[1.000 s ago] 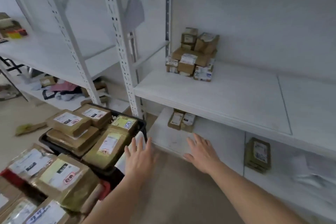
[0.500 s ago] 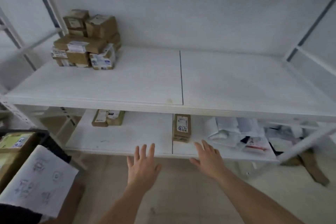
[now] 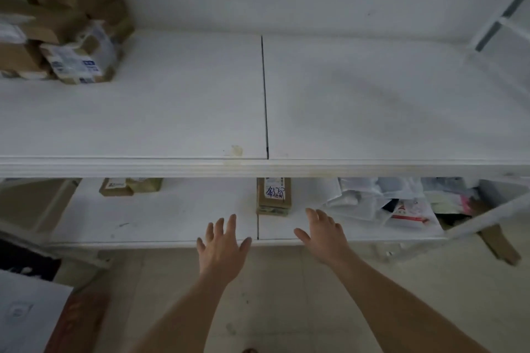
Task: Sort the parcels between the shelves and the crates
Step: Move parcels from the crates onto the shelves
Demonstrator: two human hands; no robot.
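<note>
A flat brown parcel [image 3: 274, 198] with a white label lies on the lower shelf [image 3: 172, 218], just under the upper shelf's front edge. My left hand [image 3: 222, 249] is spread open over the lower shelf's front edge, left of that parcel and holding nothing. My right hand [image 3: 324, 233] reaches forward with straight fingers, its tips just right of the parcel and not touching it. Two small brown parcels [image 3: 129, 186] sit further left on the lower shelf. A stack of boxes [image 3: 63, 23] stands at the upper shelf's [image 3: 372, 100] back left.
White plastic mail bags [image 3: 381, 203] are piled on the lower shelf's right part. A white upright post [image 3: 502, 17] rises at the far right. A white sheet of paper [image 3: 25, 321] lies at the bottom left. Tiled floor [image 3: 286, 295] lies under my arms.
The view has swung right and closer to the shelves; the crates of parcels have left the frame. Both hands have moved forward to the lower shelf, the right one nearing the flat parcel.
</note>
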